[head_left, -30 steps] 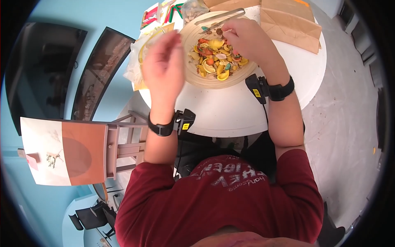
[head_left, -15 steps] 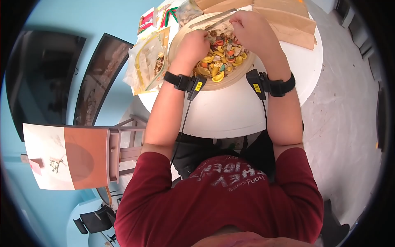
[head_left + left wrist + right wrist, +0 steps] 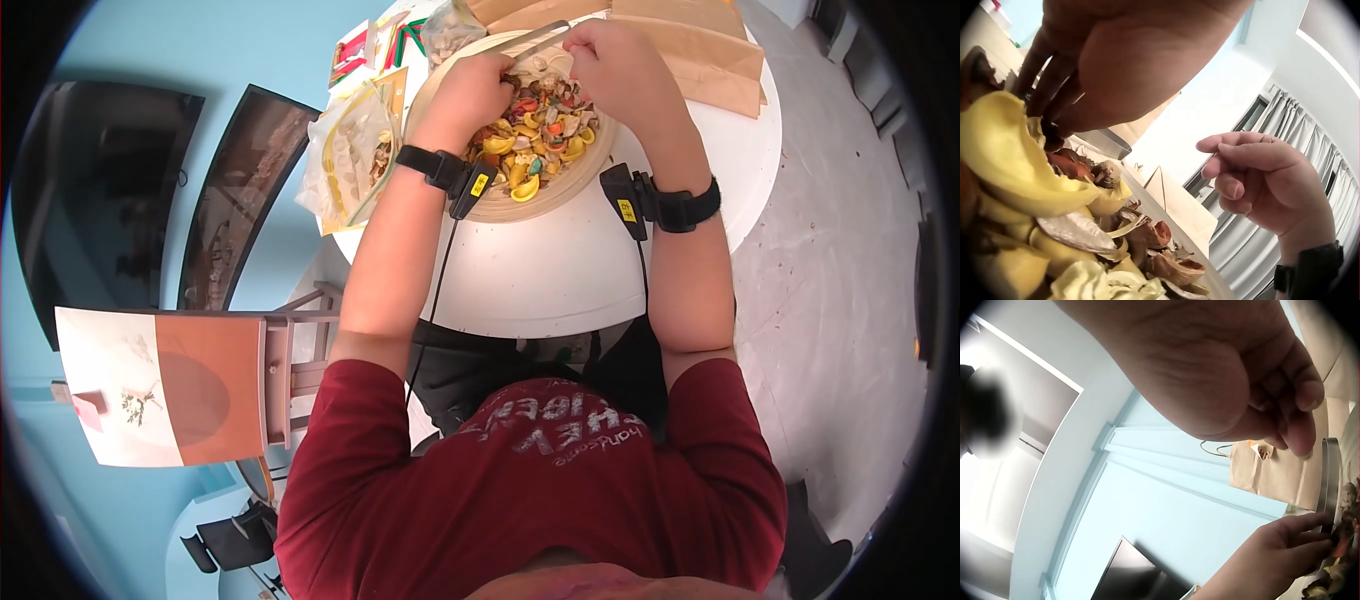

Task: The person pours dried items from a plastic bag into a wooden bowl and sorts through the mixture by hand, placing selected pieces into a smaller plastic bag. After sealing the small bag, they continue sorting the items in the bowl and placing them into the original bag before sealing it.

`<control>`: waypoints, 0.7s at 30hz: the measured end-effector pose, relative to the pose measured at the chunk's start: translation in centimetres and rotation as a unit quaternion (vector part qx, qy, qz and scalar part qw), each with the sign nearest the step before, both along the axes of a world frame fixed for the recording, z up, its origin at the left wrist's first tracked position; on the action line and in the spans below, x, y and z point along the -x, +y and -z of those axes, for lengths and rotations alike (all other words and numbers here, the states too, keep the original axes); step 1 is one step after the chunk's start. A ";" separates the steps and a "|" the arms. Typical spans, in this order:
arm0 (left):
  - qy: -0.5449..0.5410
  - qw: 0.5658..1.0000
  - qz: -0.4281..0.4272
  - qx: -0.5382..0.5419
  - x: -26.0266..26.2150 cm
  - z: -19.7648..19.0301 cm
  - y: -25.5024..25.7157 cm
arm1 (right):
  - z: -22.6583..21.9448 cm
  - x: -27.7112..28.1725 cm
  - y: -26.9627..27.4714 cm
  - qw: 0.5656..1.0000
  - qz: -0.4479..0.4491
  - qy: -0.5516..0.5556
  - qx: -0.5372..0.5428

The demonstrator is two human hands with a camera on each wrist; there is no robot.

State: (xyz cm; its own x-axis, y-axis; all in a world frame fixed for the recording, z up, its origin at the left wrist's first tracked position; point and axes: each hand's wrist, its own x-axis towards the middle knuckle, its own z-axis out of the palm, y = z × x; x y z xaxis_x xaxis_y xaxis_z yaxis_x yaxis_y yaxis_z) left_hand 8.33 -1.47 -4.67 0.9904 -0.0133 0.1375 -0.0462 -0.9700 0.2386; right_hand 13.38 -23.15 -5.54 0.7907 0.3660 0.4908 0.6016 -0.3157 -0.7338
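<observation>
nearest the person, both forearms now reach out over the white table (image 3: 560, 270), each wrist strapped with a black band. a second ago the left hand (image 3: 470, 95) was up in the air beside the zip bag (image 3: 350, 150); half a second ago it had dropped onto the wooden bowl (image 3: 560, 185), and now it sits a touch further in, fingers down among the dried petals and peels (image 3: 535, 135). judging from that, a fresh pick from the pile is under way.

in the left wrist view the fingers (image 3: 1047, 75) point down, close together, tips buried between a big yellow peel (image 3: 1016, 162) and darker pieces; whether they already pinch a piece i cannot tell. the right hand (image 3: 610, 60) has barely moved and hovers just beyond the left, over the bowl's far side, fingers curled in with the thumb against the fingertips; the right wrist view shows nothing clearly held, so i cannot tell if it pinches something small.

past both hands, metal tongs (image 3: 530, 42) lie across the far rim, untouched. beyond those are brown paper bags (image 3: 700, 50), and to the left of the left hand the zip bag lies open with a few pale pieces inside.
</observation>
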 end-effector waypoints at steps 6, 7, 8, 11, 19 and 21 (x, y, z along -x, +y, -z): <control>-0.017 0.999 0.035 -0.016 -1.0 0.2 -0.1 | -0.2 0.0 -0.1 1.000 0.004 -0.001 0.007; -0.016 0.999 0.039 -0.014 -1.1 0.2 -0.2 | -0.1 0.0 -0.1 1.000 0.004 -0.002 0.006; -0.009 0.999 0.039 -0.011 -1.0 0.0 -0.5 | 0.0 -0.1 0.0 1.000 0.004 -0.007 0.006; 0.015 0.999 0.040 -0.004 -1.0 -0.5 -1.5 | -0.1 -0.1 0.0 1.000 0.003 -0.006 0.004; 0.044 0.995 0.088 -0.033 -2.1 -0.5 -1.9 | -0.1 0.0 0.0 1.000 0.005 -0.023 0.002; 0.069 0.993 0.084 -0.044 -2.4 -0.9 -2.2 | -0.1 0.0 0.1 0.999 0.010 -0.032 0.004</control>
State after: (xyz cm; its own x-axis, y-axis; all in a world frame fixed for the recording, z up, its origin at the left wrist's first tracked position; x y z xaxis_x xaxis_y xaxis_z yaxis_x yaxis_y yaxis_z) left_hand 10.68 -3.64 -3.81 0.9825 -0.1861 -0.0092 -0.1820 -0.9689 0.1679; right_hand 13.35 -23.07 -5.47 0.7647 0.3548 0.5378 0.6409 -0.3327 -0.6918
